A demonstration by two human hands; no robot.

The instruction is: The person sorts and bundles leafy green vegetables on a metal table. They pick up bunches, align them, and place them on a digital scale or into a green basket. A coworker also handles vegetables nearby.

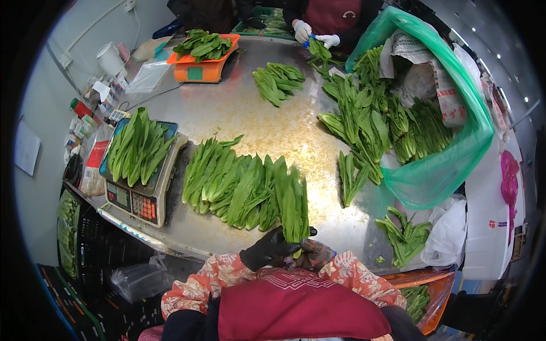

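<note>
A head of long-leaf lettuce [293, 204] stands before my apron, its leaves pointing away from me. My left hand [269, 249], in a black glove, grips it near the base from the left. Around the stem end curl the fingers of my right hand [316, 254], in a dark, stained glove; small purple bits show there, and I cannot tell what they are. Just left of the held head, a row of lettuce heads [239, 187] lies side by side on the metal table [256, 123].
Lettuce [136, 149] sits on a digital scale [132, 200] at left; an orange scale [198, 70] stands farther back. At right, an open green plastic bag [435, 183] holds lettuce and newspaper [452, 106]. Across the table, a person's white-gloved hands [313, 36] hold leaves. A clear bag [445, 230] lies right.
</note>
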